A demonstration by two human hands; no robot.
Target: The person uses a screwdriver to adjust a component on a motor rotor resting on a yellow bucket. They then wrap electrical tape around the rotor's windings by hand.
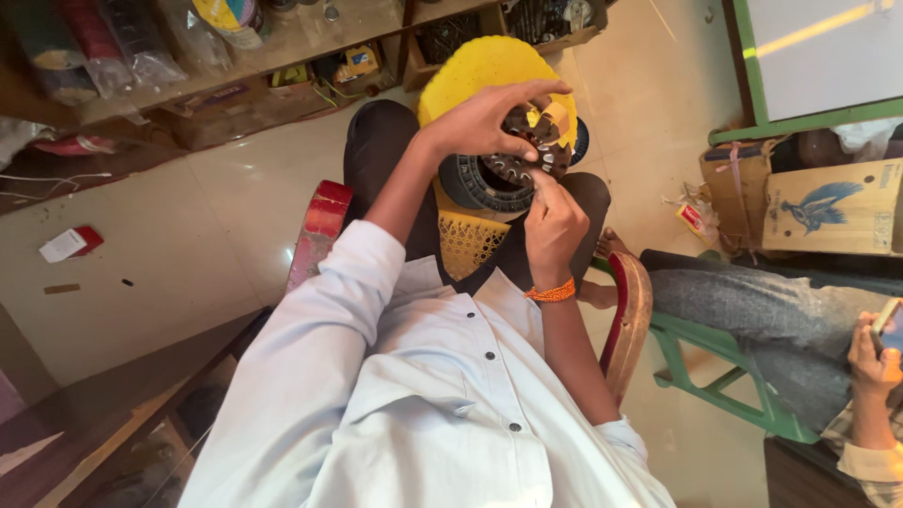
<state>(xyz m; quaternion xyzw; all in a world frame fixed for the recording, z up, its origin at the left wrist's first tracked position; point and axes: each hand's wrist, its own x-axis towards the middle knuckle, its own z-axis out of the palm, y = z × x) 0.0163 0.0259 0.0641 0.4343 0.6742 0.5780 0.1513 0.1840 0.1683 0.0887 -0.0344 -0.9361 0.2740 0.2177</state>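
A round dark motor stator [503,169] with a ring of metal slots rests on a yellow plastic stool [466,240] between my knees. My left hand [489,118] lies over its top edge, fingers spread and gripping it. My right hand [555,221], with an orange thread band at the wrist, pinches at the slots on its right side; a small yellowish strip [555,115] stands out near my fingertips. What the right fingers pinch is hidden.
A second yellow stool top [470,71] lies beyond the stator. Cluttered shelves [235,66] run along the back. Cardboard boxes [818,207] stand at right. Another person's hand [875,353] with a phone appears at right, that person seated on a green chair [724,376].
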